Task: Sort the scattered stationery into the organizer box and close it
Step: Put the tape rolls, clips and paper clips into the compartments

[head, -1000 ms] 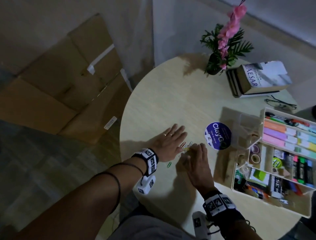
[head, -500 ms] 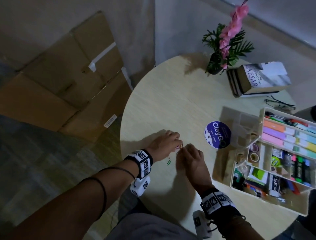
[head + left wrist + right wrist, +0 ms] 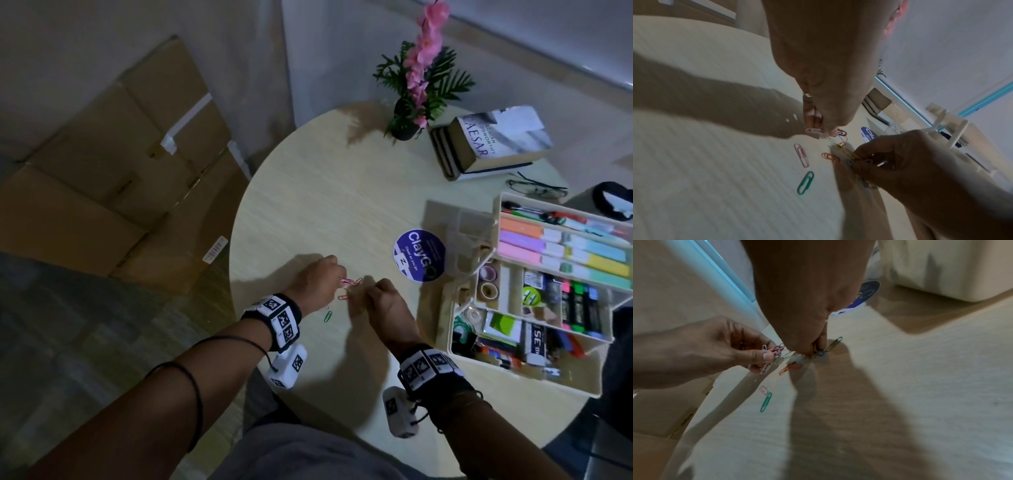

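Observation:
Coloured paper clips lie scattered on the round table (image 3: pixel 325 178) near its front left. My left hand (image 3: pixel 317 286) pinches a small bunch of pink and red clips (image 3: pixel 774 352), seen also as clips (image 3: pixel 816 130) under the fingertips. My right hand (image 3: pixel 383 299) pinches several clips, yellow and blue (image 3: pixel 819 351), against the tabletop. A green clip (image 3: pixel 805 182), a pink clip (image 3: pixel 802 155) and an orange clip (image 3: pixel 829 156) lie loose between the hands. The open organizer box (image 3: pixel 527 380) stands at the right, its tiers holding highlighters, tape rolls and markers.
A round purple sticker (image 3: pixel 419 255) lies beside the box. A potted pink flower (image 3: pixel 419 89), stacked books (image 3: pixel 493 140) and glasses (image 3: pixel 534 186) stand at the table's far side. Cardboard boxes (image 3: pixel 130 164) lie on the floor to the left.
Both hands were flat over the clips a second ago. Their fingers have since curled and pinched clips, and the left hand has lifted its bunch slightly.

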Demonstrator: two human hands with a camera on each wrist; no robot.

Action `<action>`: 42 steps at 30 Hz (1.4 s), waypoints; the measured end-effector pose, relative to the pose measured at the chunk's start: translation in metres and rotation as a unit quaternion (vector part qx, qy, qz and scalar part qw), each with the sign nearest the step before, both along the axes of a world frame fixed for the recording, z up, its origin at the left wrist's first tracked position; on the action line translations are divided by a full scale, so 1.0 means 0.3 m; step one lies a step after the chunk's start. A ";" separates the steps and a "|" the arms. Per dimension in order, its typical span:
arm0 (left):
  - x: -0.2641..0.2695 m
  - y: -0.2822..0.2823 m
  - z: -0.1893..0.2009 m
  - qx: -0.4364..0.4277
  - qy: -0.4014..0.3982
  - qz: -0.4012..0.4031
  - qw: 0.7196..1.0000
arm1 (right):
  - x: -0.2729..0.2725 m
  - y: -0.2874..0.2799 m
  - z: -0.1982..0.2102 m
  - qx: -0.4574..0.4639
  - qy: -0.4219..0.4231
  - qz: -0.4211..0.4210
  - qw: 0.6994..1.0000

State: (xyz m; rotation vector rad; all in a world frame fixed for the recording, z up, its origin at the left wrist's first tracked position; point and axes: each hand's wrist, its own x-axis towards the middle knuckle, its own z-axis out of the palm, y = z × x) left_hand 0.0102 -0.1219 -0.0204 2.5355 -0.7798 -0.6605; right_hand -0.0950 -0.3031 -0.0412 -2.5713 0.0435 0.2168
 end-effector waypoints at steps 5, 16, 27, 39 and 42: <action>0.010 -0.018 0.071 -0.064 0.015 0.019 0.998 | -0.006 -0.034 0.006 0.014 0.003 -0.034 0.999; -0.032 -0.161 0.221 -0.199 -0.003 0.043 0.979 | -0.106 -0.158 0.231 0.145 -0.121 -0.221 0.957; -0.188 -0.343 0.265 -0.249 0.020 0.082 0.965 | -0.222 -0.570 0.352 0.091 -0.138 -0.397 0.903; -0.259 -0.478 0.326 -0.211 0.051 0.105 0.970 | -0.188 -0.612 0.378 0.093 -0.085 -0.332 0.935; -0.268 -0.576 0.365 -0.217 0.075 0.106 0.967 | -0.232 -0.631 0.388 0.093 -0.099 -0.327 0.935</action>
